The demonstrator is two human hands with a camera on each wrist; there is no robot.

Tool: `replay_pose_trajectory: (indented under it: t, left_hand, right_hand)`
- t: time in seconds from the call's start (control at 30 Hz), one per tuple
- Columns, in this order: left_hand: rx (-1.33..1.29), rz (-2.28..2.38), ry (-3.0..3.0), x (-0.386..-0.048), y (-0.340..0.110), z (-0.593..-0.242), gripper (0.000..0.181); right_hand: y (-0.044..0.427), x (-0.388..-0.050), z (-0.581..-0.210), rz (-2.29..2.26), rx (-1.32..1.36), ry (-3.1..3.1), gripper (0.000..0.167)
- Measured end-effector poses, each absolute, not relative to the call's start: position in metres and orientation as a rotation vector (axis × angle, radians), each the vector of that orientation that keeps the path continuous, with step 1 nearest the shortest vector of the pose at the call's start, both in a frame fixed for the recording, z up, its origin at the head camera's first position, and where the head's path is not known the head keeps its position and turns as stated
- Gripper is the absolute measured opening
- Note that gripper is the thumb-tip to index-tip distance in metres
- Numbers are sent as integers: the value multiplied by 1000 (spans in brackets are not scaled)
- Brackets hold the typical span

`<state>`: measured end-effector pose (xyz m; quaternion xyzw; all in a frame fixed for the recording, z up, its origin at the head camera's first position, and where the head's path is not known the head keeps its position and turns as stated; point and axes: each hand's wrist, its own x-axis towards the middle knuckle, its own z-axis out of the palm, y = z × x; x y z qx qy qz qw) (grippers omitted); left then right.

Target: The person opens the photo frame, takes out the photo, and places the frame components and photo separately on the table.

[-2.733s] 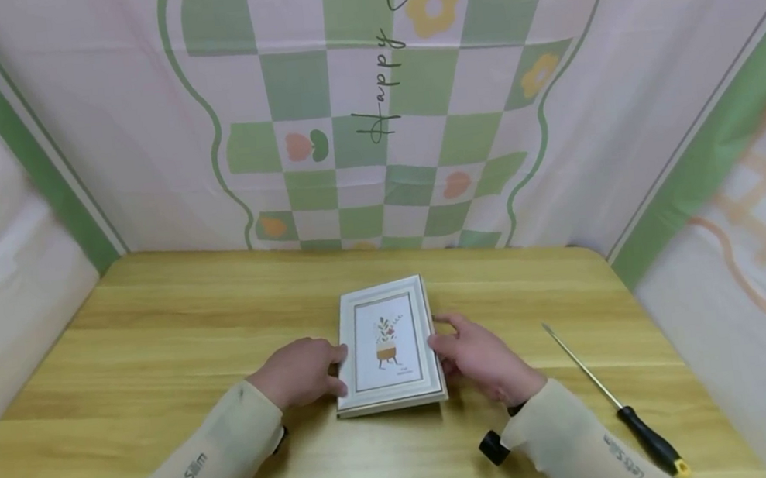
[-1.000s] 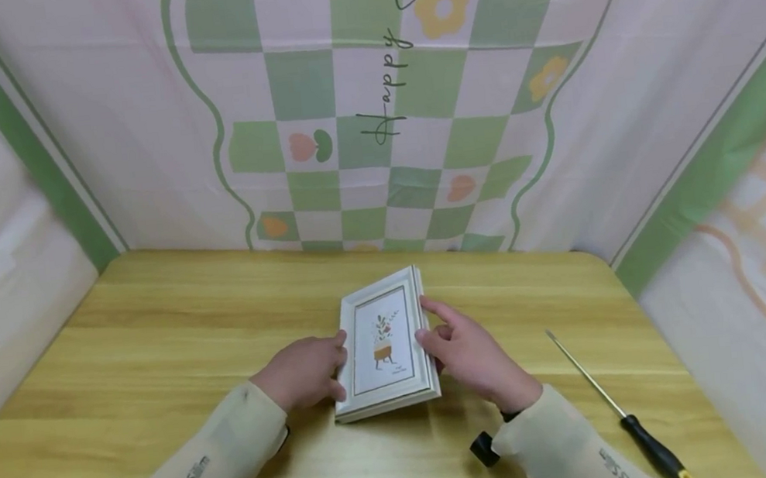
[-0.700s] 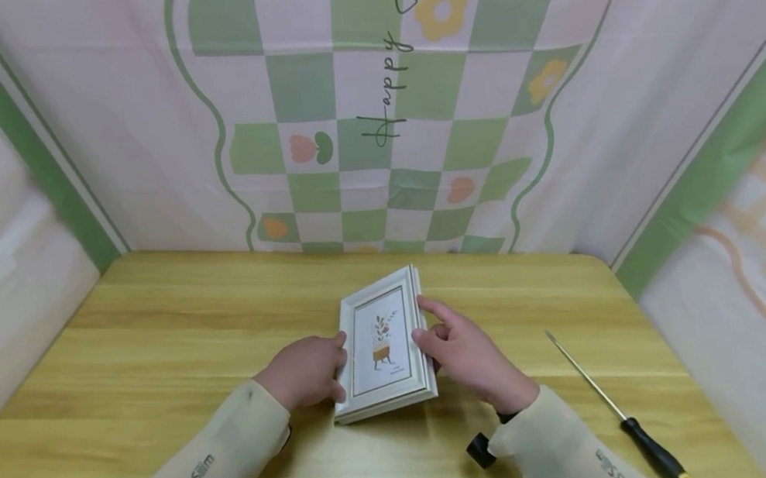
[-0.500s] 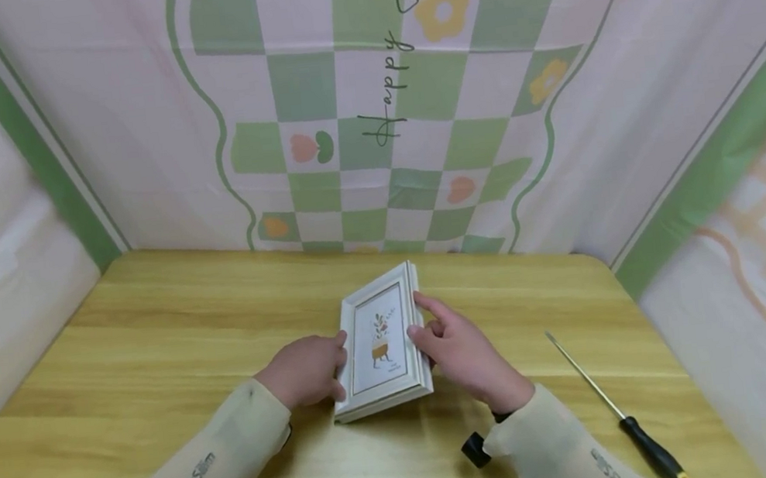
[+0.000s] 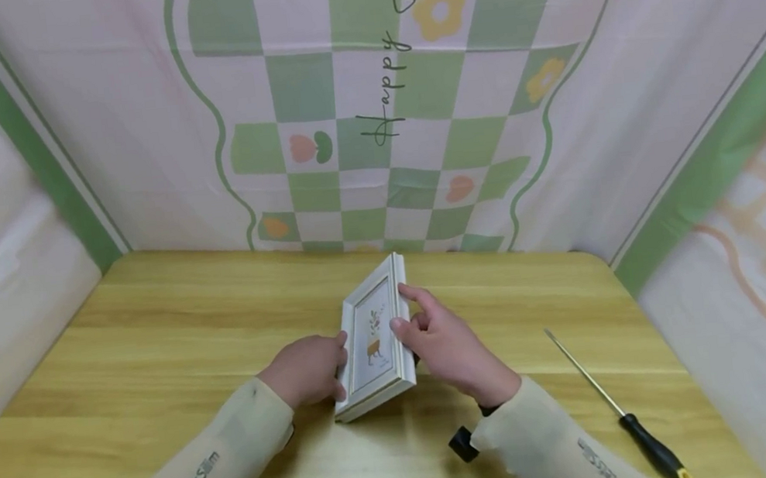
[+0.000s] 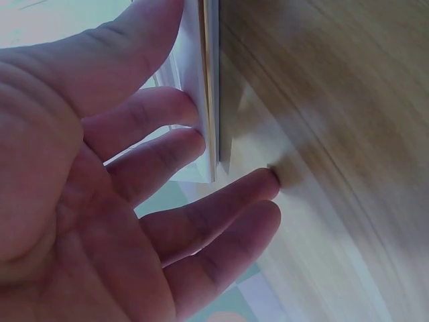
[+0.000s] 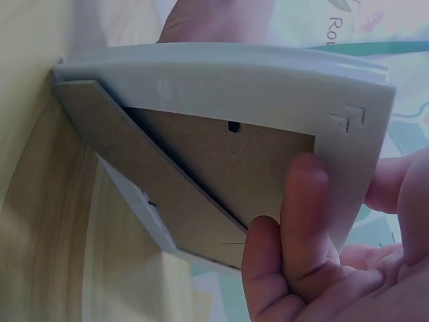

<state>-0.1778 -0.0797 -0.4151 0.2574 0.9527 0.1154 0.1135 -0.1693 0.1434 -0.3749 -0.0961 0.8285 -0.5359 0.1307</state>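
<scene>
A white picture frame (image 5: 374, 341) with a potted-plant print stands tilted on the table, its right side raised and its left edge low. My right hand (image 5: 451, 349) grips the raised right side, thumb on the front and fingers behind. In the right wrist view the back shows a brown backboard (image 7: 221, 154) with a slanting brown flap (image 7: 154, 154), and bent fingertips (image 7: 305, 194) lie against it. My left hand (image 5: 306, 370) rests along the low left edge. Seen from the left wrist, its fingers are fairly straight; two touch the frame's edge and two reach past it.
A screwdriver (image 5: 646, 441) with a black and yellow handle lies on the right of the wooden table (image 5: 189, 329), shaft pointing away. A patterned cloth (image 5: 366, 77) hangs behind the table, with more cloth at both sides.
The picture frame's right side has risen steadily from nearly flat, swinging up and leftward with my right hand. My left hand has stayed at the left edge; the screwdriver still lies there.
</scene>
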Motion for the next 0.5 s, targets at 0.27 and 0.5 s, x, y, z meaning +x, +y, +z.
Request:
replay_pose_trajectory:
  t: [0.27, 0.5]
  left_hand:
    - [718, 400, 2795, -176, -79, -410, 24]
    - [688, 430, 2800, -176, -79, -409, 26]
  right_hand:
    - [133, -170, -373, -1492, -304, 2463, 60]
    - [124, -170, -371, -1470, -317, 2471, 61]
